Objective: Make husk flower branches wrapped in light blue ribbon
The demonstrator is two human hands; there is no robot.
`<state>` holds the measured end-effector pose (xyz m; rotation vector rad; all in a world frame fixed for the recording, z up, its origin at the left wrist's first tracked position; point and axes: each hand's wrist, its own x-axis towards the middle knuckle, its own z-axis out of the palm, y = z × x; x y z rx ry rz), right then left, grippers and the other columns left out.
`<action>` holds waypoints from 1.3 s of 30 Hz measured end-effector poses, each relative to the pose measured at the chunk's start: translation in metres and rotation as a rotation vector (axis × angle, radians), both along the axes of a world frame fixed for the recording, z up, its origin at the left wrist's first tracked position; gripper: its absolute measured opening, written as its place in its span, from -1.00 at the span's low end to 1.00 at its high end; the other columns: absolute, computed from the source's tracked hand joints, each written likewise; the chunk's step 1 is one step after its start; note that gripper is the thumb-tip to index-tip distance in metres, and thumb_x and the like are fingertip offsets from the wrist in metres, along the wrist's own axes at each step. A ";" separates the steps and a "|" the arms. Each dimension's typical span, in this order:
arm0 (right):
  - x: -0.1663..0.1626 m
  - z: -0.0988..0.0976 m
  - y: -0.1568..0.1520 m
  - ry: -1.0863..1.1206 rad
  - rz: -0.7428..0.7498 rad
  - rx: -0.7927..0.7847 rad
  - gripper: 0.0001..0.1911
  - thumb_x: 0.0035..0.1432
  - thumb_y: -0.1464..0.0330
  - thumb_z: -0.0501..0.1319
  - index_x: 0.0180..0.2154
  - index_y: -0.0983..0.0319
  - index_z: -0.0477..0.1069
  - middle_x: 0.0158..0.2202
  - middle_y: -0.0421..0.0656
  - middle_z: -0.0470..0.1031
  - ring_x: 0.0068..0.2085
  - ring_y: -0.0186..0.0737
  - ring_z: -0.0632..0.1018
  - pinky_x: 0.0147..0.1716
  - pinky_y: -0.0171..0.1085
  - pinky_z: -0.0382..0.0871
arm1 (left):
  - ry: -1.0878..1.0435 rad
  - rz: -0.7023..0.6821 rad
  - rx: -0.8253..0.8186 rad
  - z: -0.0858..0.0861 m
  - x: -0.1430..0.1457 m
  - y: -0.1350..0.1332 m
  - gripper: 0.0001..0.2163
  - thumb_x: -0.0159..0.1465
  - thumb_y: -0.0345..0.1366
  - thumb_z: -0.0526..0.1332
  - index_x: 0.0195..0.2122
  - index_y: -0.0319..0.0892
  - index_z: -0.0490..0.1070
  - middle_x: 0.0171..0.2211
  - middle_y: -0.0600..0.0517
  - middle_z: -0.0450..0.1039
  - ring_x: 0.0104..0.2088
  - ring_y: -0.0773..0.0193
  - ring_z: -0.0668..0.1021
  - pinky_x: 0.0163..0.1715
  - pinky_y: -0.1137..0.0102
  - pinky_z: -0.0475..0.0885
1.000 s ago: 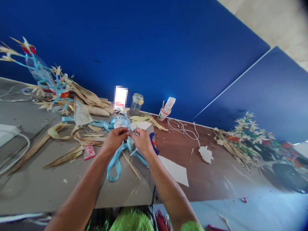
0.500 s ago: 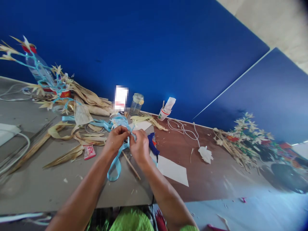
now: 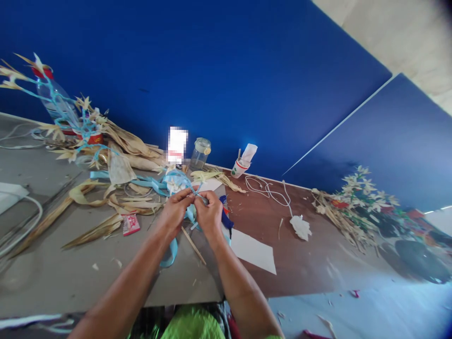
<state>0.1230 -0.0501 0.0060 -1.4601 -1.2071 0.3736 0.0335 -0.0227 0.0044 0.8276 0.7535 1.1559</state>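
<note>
The left hand (image 3: 175, 213) and right hand (image 3: 211, 214) meet fingertip to fingertip above the bench (image 3: 70, 278), both pinching a light blue ribbon (image 3: 173, 252) whose loop trails beneath the left wrist. A thin wooden stick (image 3: 193, 245) lies just beside it, and a white paper sheet (image 3: 252, 249) lies to the right.

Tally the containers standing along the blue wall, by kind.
Glass jar: 1
Paper cup: 1
Plastic bottle: 1
Total: 3
</note>
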 end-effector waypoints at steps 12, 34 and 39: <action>0.014 0.007 0.004 1.035 0.366 -0.219 -0.85 -0.29 0.42 0.26 -0.60 0.23 0.28 -0.70 -0.36 0.20 -0.63 -0.46 0.22 -0.61 -0.41 0.11 | -0.208 -0.155 -0.142 -0.006 -0.003 0.003 -0.79 -0.05 -0.31 0.38 -0.35 -0.21 0.55 -0.45 0.05 0.50 -0.49 0.43 0.44 -0.42 0.49 0.31; 0.023 0.003 0.000 1.003 0.503 -0.433 -0.74 -0.34 0.37 0.39 -0.66 0.27 0.30 -0.74 -0.35 0.21 -0.67 -0.50 0.18 -0.66 -0.41 0.01 | -0.151 -0.377 -0.142 -0.016 -0.014 0.015 -0.87 -0.10 -0.36 0.39 -0.53 -0.22 0.46 -0.47 0.02 0.46 -0.45 0.33 0.46 -0.40 0.42 0.33; 0.024 -0.001 0.001 0.781 0.347 -0.389 -0.77 -0.34 0.34 0.36 -0.65 0.27 0.32 -0.74 -0.36 0.21 -0.66 -0.50 0.16 -0.64 -0.41 -0.01 | -0.066 -0.315 -0.169 -0.016 -0.013 0.014 -0.83 -0.13 -0.36 0.41 -0.57 -0.23 0.42 -0.50 0.06 0.44 -0.48 0.39 0.45 -0.45 0.47 0.32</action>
